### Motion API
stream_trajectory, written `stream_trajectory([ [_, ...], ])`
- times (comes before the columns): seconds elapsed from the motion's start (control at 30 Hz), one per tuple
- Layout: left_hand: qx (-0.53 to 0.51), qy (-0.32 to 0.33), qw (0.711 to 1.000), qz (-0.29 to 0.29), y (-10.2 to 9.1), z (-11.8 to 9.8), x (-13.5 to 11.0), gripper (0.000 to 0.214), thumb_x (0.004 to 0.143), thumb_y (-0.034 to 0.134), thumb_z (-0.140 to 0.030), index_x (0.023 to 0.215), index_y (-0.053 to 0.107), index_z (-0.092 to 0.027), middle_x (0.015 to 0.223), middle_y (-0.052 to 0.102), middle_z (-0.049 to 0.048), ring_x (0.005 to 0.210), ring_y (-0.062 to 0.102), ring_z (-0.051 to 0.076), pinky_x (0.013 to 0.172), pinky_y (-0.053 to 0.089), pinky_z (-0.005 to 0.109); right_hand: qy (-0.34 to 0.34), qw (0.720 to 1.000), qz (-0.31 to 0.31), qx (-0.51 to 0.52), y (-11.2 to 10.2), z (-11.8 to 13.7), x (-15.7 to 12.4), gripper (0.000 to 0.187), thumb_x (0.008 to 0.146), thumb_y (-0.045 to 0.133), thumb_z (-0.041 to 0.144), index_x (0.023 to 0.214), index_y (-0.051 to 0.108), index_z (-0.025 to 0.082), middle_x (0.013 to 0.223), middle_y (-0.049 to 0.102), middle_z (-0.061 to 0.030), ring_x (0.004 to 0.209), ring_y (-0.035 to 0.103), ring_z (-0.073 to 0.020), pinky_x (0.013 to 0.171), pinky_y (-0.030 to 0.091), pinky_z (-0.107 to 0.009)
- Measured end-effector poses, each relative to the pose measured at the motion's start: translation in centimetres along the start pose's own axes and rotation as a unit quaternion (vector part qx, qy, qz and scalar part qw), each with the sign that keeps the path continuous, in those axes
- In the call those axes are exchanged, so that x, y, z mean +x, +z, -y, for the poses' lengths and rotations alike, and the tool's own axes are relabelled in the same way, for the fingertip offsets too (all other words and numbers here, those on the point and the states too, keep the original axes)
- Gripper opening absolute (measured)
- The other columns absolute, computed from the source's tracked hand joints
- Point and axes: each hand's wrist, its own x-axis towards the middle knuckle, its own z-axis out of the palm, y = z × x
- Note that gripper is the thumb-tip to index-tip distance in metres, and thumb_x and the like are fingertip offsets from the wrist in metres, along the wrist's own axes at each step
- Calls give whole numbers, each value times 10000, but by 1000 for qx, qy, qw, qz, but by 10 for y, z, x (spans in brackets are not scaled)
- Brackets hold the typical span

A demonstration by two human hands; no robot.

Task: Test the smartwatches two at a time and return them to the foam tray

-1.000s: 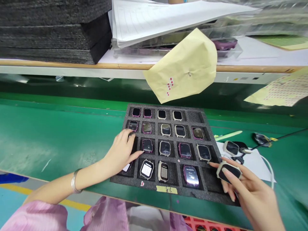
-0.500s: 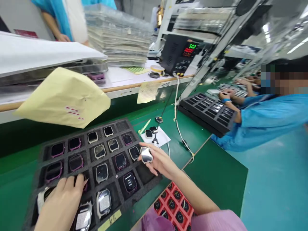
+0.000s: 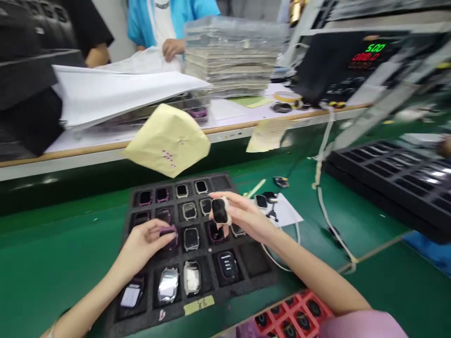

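A black foam tray with several smartwatch bodies in its pockets lies on the green belt in front of me. My left hand rests on the tray's left middle, fingers pinched round a purple watch body in its pocket. My right hand hovers over the tray's right side and holds a white-edged black watch body upright between thumb and fingers. Several pockets hold lit watch screens along the front row.
A second black tray lies at the right. A white sheet with a watch and charger cable sits right of my tray. A yellow paper hangs from the shelf edge. A red tray is below. Other people stand behind the shelf.
The view swung back to the left. My right hand carried the watch body inward over the tray. My left hand shifted and pinched a purple watch body.
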Motion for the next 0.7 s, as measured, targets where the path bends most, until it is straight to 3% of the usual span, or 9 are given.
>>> stream_trajectory([
  [0.07, -55, 12, 998, -32, -4, -13, -1, 357, 741, 766, -374, 1005, 670, -154, 958, 697, 76, 888, 653, 187, 859, 509, 291, 11, 1000, 3, -11, 3, -2, 10, 378, 874, 696, 346, 1218, 636, 200, 932, 725, -58, 851, 701, -179, 700, 588, -253],
  [0.13, -139, 16, 990, -16, -4, -24, -2, 428, 812, 700, -402, 1151, 625, -154, 860, 685, 53, 773, 644, 155, 787, 518, 282, 26, 1000, 18, -3, 6, -6, 18, 354, 889, 688, 323, 1221, 633, 215, 1003, 728, -63, 970, 692, -203, 857, 554, -306],
  [0.23, -226, -1, 974, -3, 2, -32, -4, 477, 817, 684, -427, 1183, 595, -134, 753, 618, 19, 684, 605, 139, 666, 517, 270, 44, 998, 39, 32, 9, -14, 23, 341, 901, 680, 289, 1234, 623, 240, 1056, 726, -69, 1035, 677, -233, 953, 510, -395],
  [0.4, -112, 13, 994, 6, 11, -27, -4, 453, 786, 705, -308, 1188, 555, -163, 696, 533, -50, 482, 506, 73, 530, 451, 228, 64, 996, 42, 45, 11, -21, 20, 360, 895, 689, 272, 1248, 625, 247, 1139, 707, -93, 996, 694, -241, 926, 520, -402],
  [0.53, -50, 14, 998, 24, 10, -22, -7, 340, 814, 627, -251, 1143, 554, -206, 751, 501, -55, 452, 459, 54, 447, 384, 201, 70, 996, 45, 44, 12, -21, 18, 383, 866, 718, 279, 1237, 637, 238, 1127, 712, -101, 954, 710, -262, 881, 537, -402],
  [0.6, -10, 35, 999, 19, 10, -21, -10, 335, 824, 608, -238, 1153, 547, -225, 788, 518, -45, 495, 472, 69, 471, 394, 208, 74, 996, 41, 37, 14, -20, 17, 391, 853, 730, 294, 1228, 642, 233, 1103, 721, -103, 941, 714, -270, 862, 545, -403],
  [0.7, 74, 106, 991, -19, 12, -21, -14, 336, 837, 592, -219, 1169, 539, -225, 845, 576, -15, 681, 551, 134, 633, 455, 252, 79, 996, 30, 16, 15, -20, 16, 405, 835, 745, 316, 1218, 648, 230, 1079, 729, -109, 920, 718, -277, 861, 548, -422],
])
